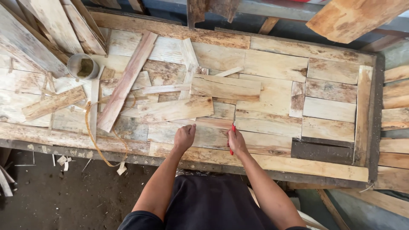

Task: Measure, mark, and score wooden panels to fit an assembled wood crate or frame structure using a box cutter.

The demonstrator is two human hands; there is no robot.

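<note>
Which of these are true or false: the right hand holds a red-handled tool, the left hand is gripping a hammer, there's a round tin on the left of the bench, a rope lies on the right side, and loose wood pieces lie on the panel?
1. The right hand holds a red-handled tool. True.
2. The left hand grips a hammer. False: it rests as a loose fist on the wooden panel, holding nothing visible.
3. A round tin stands on the left part of the bench. True.
4. A rope lies on the right side. False: the yellowish cord loops on the left.
5. Loose boards lie on the panel. True.
</note>
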